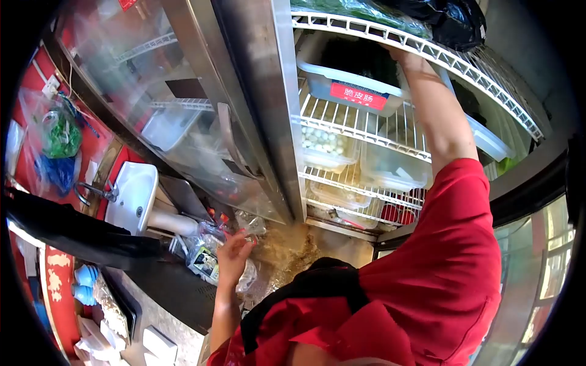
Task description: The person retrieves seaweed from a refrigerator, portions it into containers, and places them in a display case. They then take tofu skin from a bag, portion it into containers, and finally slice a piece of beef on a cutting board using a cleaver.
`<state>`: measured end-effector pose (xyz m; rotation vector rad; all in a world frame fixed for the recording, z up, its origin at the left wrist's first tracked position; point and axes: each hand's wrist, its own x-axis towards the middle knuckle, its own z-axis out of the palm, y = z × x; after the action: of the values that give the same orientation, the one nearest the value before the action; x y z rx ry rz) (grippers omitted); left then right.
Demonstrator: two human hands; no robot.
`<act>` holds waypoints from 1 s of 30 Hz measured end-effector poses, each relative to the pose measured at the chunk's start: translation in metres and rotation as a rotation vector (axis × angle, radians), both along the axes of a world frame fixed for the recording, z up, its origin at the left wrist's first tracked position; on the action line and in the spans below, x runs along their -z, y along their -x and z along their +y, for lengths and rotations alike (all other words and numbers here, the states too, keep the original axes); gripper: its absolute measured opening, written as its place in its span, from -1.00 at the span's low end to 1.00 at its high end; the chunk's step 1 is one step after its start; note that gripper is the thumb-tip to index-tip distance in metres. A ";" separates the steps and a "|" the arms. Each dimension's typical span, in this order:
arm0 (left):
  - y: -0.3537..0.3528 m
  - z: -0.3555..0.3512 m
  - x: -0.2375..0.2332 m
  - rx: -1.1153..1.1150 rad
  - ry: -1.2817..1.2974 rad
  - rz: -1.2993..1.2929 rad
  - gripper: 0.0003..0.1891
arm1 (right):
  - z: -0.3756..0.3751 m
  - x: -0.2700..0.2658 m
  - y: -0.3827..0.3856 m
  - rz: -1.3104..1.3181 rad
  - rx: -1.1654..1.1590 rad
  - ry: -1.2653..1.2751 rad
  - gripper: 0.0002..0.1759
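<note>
My right arm reaches into an open fridge, over a clear plastic tub [317,76] with a red label. Dark leafy greens [357,58] fill the tub. Only the base of my right hand [398,53] shows at the greens' right edge; its fingers are hidden behind the upper wire shelf [366,27]. Low on the left, my left hand [233,256] hangs in the air with loosely bent fingers, and nothing is visible in it. Beneath it are clear plastic bags [204,259] with packets inside.
The glass fridge door [226,134] stands to the left. Lower shelves hold a tub of small white balls [323,141] and another clear tub [394,165]. A white sink [131,198] and a counter [152,299] are at left. The floor [284,250] looks wet.
</note>
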<state>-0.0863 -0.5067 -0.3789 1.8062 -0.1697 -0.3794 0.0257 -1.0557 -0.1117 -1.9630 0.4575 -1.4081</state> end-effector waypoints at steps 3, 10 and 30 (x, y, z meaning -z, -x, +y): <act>-0.003 -0.014 -0.002 0.018 0.061 0.008 -0.68 | 0.001 0.016 0.003 -0.215 -0.236 -0.467 -0.46; -0.029 -0.086 -0.071 0.342 0.272 0.043 -0.68 | 0.059 0.024 0.034 -0.800 -0.806 -1.344 -0.56; -0.060 -0.145 -0.169 0.491 1.362 0.438 -0.59 | 0.298 0.080 0.164 -0.146 -1.105 -1.076 -0.63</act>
<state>-0.0265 -0.6516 -0.2095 0.3045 -0.4326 -0.7510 -0.1379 -0.7575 -0.1919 -0.8882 -0.0204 -0.3805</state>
